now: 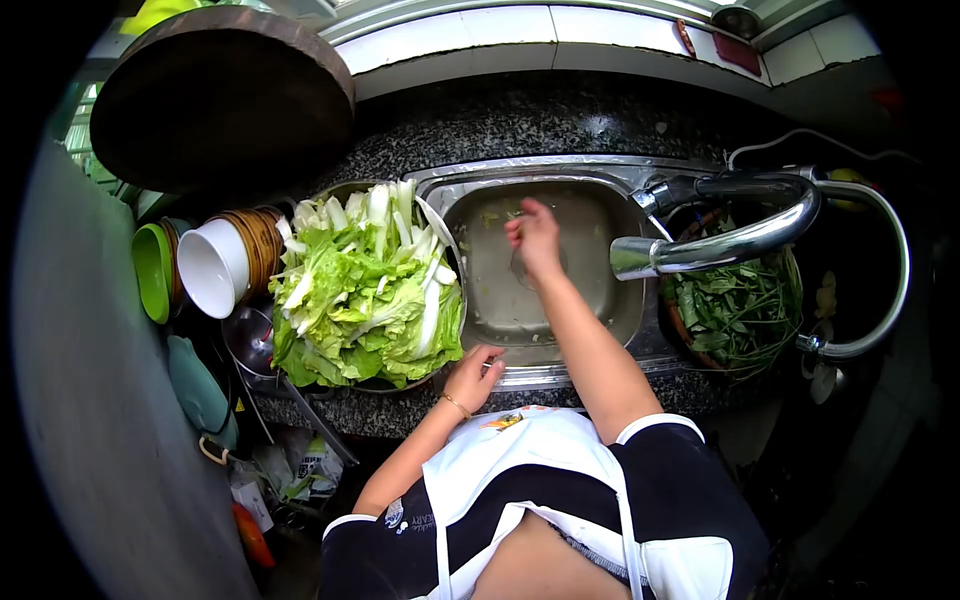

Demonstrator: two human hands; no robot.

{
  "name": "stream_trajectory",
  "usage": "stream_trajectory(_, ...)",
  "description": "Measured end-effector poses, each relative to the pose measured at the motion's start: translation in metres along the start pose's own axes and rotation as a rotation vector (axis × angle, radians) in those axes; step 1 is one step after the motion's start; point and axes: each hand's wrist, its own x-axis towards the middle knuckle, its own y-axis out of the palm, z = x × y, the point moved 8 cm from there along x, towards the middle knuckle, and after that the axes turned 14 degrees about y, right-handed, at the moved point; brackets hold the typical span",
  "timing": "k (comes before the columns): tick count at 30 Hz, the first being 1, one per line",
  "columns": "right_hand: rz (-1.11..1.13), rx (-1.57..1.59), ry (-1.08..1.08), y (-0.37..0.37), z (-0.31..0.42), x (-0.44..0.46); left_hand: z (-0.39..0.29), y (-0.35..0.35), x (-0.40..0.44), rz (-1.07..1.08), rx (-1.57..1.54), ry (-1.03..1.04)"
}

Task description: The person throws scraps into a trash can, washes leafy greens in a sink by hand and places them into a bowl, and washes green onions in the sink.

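My right hand [537, 238] is over the metal sink [500, 345], its fingers curled in. What they hold, if anything, I cannot make out. Shallow cloudy water [490, 285] covers the sink's bottom, with small green scraps in it near the far left corner. My left hand [474, 378] rests at the sink's front left edge, fingers loosely bent, thumb apart, and nothing visible in it. Right beside it is a heaped pile of leafy lettuce [365, 290], pale stems mostly at the far side. The pile hides most of the bowl under it.
A chrome faucet [740, 235] reaches over the sink's right side. Behind it stands a basket of dark leafy greens [735, 305]. To the left are a white bowl [213, 268], a green bowl [152, 272] and a ladle [250, 335]. A thick round chopping board [225, 100] stands at far left.
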Motion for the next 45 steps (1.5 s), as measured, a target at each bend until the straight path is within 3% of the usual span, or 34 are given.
stream_trajectory(3, 0.150, -0.367, 0.215, 0.015, -0.105, 0.038, -0.001, -0.002, 0.004, -0.022, -0.022, -0.002)
stream_trajectory(6, 0.122, -0.352, 0.299, 0.041, -0.130, 0.020, -0.002, -0.006, 0.006, -0.055, -0.029, 0.003)
stream_trajectory(8, 0.256, -0.529, 0.244, 0.063, -0.133, 0.003, -0.003, -0.007, 0.006, -0.053, -0.040, -0.015)
stream_trajectory(9, 0.256, -0.527, 0.245, 0.062, -0.131, -0.002, -0.003, -0.007, 0.004, -0.055, -0.055, -0.034)
stream_trajectory(11, 0.458, -0.364, 0.630, 0.061, -0.143, -0.026, -0.006, -0.007, 0.003, -0.048, -0.061, -0.043)
stream_trajectory(12, 0.460, -0.372, 0.625, 0.055, -0.125, -0.038, -0.007, -0.006, 0.002, -0.045, -0.068, -0.053)
stream_trajectory(14, 0.721, -0.094, 0.711, 0.053, -0.079, -0.079, -0.011, -0.006, 0.002, -0.020, -0.019, -0.045)
stream_trajectory(16, 0.819, -0.041, 0.579, 0.031, -0.046, -0.091, -0.014, -0.008, 0.001, -0.015, 0.034, -0.041)
stream_trajectory(18, 0.749, -0.796, 0.247, -0.021, -0.051, -0.064, -0.021, -0.006, -0.001, -0.019, 0.080, 0.054)
stream_trajectory(20, 0.198, -1.960, -0.338, -0.068, -0.052, -0.036, -0.022, -0.004, -0.004, -0.054, 0.131, 0.132)
stream_trajectory(21, 0.205, -1.971, -0.383, -0.044, -0.027, -0.056, -0.033, -0.005, -0.005, -0.040, 0.178, 0.204)
stream_trajectory(23, 0.219, -1.218, -0.575, 0.002, 0.062, -0.119, -0.037, -0.005, -0.013, -0.060, 0.164, 0.169)
stream_trajectory(25, 0.313, -0.846, -0.687, 0.053, 0.118, -0.176, -0.045, -0.005, -0.022, -0.077, 0.203, 0.220)
stream_trajectory(26, 0.325, -0.706, -0.853, 0.076, 0.141, -0.207, -0.046, -0.004, -0.026, -0.075, 0.176, 0.182)
stream_trajectory(29, 0.494, -0.395, -1.149, 0.131, 0.144, -0.258, -0.054, -0.006, -0.043, -0.148, 0.238, 0.287)
stream_trajectory(31, 0.470, -1.006, -1.243, 0.183, 0.112, -0.271, -0.055, -0.006, -0.054, -0.167, 0.253, 0.278)
stream_trajectory(33, 0.378, -1.247, -1.466, 0.197, 0.100, -0.281, -0.061, -0.013, -0.067, -0.231, 0.254, 0.300)
stream_trajectory(35, 0.254, -1.109, -1.407, 0.185, 0.124, -0.287, -0.066, -0.017, -0.078, -0.285, 0.247, 0.355)
stream_trajectory(37, 0.558, -0.957, -0.936, 0.167, 0.146, -0.287, -0.054, -0.018, -0.094, -0.372, 0.274, 0.308)
stream_trajectory(39, 0.856, -0.727, -0.694, 0.137, 0.152, -0.292, -0.051, -0.016, -0.105, -0.393, 0.265, 0.316)
stream_trajectory(40, 0.975, -0.679, -0.470, 0.113, 0.142, -0.283, -0.047, -0.012, -0.108, -0.380, 0.279, 0.299)
stream_trajectory(41, 0.966, -0.687, -0.469, 0.090, 0.129, -0.255, -0.044, -0.008, -0.110, -0.366, 0.294, 0.282)
stream_trajectory(43, 0.697, -0.643, 0.102, 0.018, 0.054, -0.157, -0.039, 0.000, -0.110, -0.355, 0.276, 0.258)
stream_trajectory(44, 0.675, -0.638, 0.109, -0.010, 0.034, -0.150, -0.034, 0.006, -0.109, -0.366, 0.212, 0.233)
stream_trajectory(45, 0.462, -1.364, -0.251, -0.035, 0.020, -0.150, -0.037, 0.007, -0.104, -0.353, 0.213, 0.249)
